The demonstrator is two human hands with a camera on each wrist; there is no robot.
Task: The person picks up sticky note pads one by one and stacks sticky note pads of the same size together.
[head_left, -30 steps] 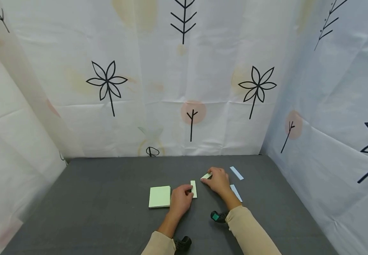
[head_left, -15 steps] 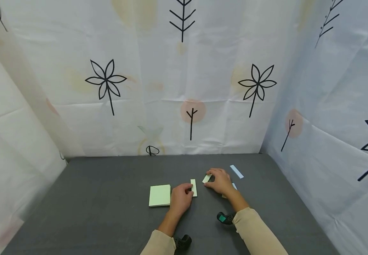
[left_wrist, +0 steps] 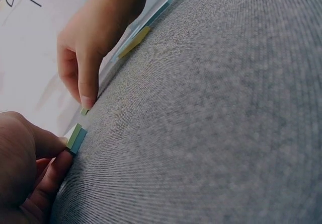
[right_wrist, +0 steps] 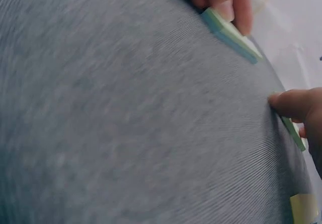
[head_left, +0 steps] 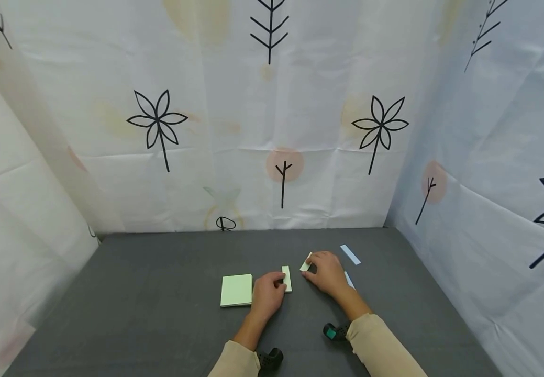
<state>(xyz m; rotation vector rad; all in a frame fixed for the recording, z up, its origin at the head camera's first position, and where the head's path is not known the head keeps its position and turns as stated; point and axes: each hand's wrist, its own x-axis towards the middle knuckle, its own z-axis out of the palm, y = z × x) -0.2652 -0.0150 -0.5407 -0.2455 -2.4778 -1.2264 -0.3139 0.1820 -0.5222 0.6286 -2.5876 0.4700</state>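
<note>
Head view: left hand (head_left: 267, 294) pinches narrow pad (head_left: 286, 278); right hand (head_left: 326, 271) pinches slip (head_left: 306, 262).

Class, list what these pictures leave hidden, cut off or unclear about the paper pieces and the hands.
- Head view: the right hand covers most of the small green strip.
- Head view: its wrist hides part of the nearer blue strip.
- Left wrist view: the left hand is cut off by the frame edge.
</note>
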